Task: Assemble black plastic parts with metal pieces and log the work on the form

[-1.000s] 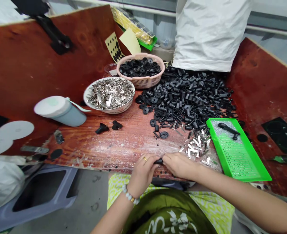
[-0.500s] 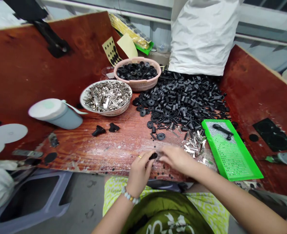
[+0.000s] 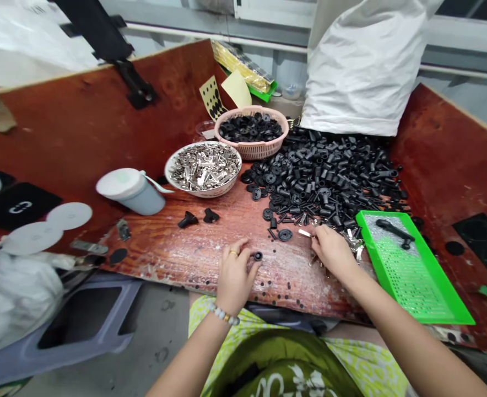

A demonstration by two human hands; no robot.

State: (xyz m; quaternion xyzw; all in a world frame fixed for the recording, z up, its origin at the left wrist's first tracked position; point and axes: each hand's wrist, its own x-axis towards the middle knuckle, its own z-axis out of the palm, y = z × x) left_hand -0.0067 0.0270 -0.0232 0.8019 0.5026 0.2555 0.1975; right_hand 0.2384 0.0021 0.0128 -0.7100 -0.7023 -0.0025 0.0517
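My left hand [image 3: 236,273] is closed over the front of the bench, with a small hollow black plastic part [image 3: 258,256] pinched between thumb and fingers, its round open end showing. Farther right, my right hand [image 3: 330,248] grips a small shiny metal strip [image 3: 304,233] at its fingertips. Under and beside that hand lies a loose pile of metal pieces [image 3: 356,242], partly covered by it. A round black disc [image 3: 285,235] with holes rests left of the strip. Two black three-armed plastic pieces, one of them a dark knob [image 3: 188,219], lie to the left.
A large heap of black plastic parts [image 3: 330,171] spreads across the back right. Behind stand a bowl [image 3: 210,193] of metal pieces and a pink basket [image 3: 255,150] of black discs. A green tray [image 3: 417,286] sits right, a lidded cup [image 3: 144,198] left. Wooden panels [image 3: 82,127] border the bench.
My right hand has moved away from the left one to the metal pieces and now has a strip at its fingertips. The left hand keeps the black part. The view has shifted left.
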